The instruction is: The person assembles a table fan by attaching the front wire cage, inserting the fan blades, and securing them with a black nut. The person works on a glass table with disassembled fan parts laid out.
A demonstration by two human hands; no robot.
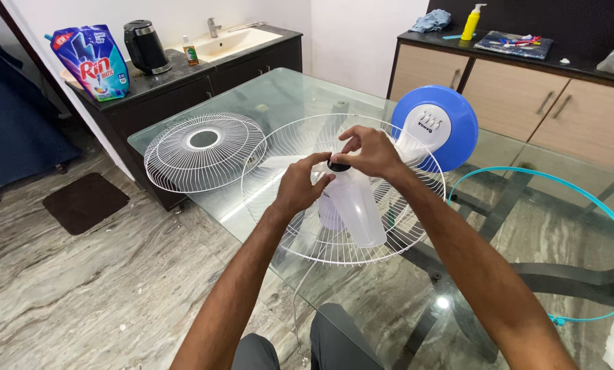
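The person stands at the near edge of the glass table (272,96), both hands working at the hub of a table fan lying on its back; the left hand (300,186) closes its thumb and fingers lightly around the top of the translucent fan blade (360,205), steadying it, while the right hand (370,152) pinches the small black spinner nut (338,165) between thumb and fingertips, the other fingers curled loosely above it. The blade sits over the motor shaft at the centre of the white rear grille (286,226), which rests on the glass toward the near edge; the fan's blue base (457,116) lies behind it. By my reading the step in hand is turning that nut on the shaft, though I cannot tell which way; the next move calls for the left hand to keep the blade from spinning as the right twists. The white front grille (204,151) lies flat near the table's left corner; a teal plastic rim ring (594,205) lies toward the right edge.
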